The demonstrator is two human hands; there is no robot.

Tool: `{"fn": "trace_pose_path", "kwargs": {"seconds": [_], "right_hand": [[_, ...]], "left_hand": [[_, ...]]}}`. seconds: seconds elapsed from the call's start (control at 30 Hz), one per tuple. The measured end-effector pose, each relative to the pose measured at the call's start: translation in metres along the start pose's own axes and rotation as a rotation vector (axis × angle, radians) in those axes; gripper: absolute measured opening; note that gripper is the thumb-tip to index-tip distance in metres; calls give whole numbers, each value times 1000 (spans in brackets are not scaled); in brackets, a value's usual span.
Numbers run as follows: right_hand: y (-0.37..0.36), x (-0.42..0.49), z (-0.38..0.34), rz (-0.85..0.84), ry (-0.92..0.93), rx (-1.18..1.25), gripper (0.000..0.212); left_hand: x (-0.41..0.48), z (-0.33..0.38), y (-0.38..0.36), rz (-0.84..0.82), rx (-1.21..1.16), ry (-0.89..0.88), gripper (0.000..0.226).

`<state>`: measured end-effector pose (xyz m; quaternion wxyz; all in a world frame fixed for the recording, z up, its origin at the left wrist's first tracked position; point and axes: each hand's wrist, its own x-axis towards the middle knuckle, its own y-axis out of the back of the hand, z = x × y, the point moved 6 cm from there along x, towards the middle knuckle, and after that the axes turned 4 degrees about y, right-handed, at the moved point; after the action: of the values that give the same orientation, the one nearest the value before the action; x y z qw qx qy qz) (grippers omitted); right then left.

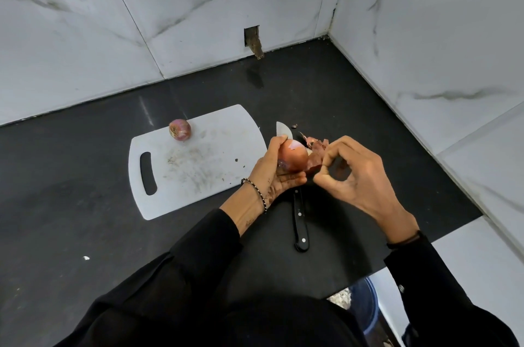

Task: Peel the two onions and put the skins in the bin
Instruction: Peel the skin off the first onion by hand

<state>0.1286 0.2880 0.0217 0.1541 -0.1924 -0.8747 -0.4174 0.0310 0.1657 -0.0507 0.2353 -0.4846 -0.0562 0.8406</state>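
My left hand [276,173] grips a partly peeled onion [295,158] just right of the white cutting board [184,173]. A pale patch shows on the onion's top where skin is off. My right hand [357,176] pinches a flap of brown skin [314,161] at the onion's right side. Loose skins [314,143] lie on the black counter behind my hands. A second onion [180,129], purple-red and unpeeled, sits at the far edge of the board. A blue bin [365,307] shows below the counter edge at lower right.
A black-handled knife [300,222] lies on the counter under my hands, its blade tip [283,131] pointing away. Marble-tiled walls close the corner behind and to the right. A small white scrap [86,258] lies on the counter at left.
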Motion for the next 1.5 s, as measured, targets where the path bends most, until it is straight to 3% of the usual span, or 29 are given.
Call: {"fn": "trace_pose_path", "kwargs": {"seconds": [0.27, 0.43, 0.67, 0.77, 0.87, 1.07, 1.37, 1.5], "right_hand": [[11, -12, 21, 231, -261, -15, 18], [9, -20, 41, 153, -409, -163, 15], [10, -16, 7, 181, -274, 29, 6], [7, -10, -14, 139, -115, 78, 24], [2, -7, -22, 85, -41, 88, 35], [-1, -9, -16, 60, -16, 14, 31], [-6, -11, -20, 76, -34, -45, 29], [-13, -12, -19, 54, -29, -67, 18]], "left_hand": [[-6, 3, -4, -138, -191, -44, 43], [-5, 2, -7, -159, -181, -41, 40], [-7, 1, -10, -237, -120, -90, 26], [-10, 3, -12, -270, -7, -145, 35], [-9, 4, -12, -226, 90, -186, 49], [-10, 8, -12, -144, 193, -263, 53], [-11, 14, -7, 89, 371, -373, 39], [-11, 14, -5, 151, 380, -380, 37]]}}
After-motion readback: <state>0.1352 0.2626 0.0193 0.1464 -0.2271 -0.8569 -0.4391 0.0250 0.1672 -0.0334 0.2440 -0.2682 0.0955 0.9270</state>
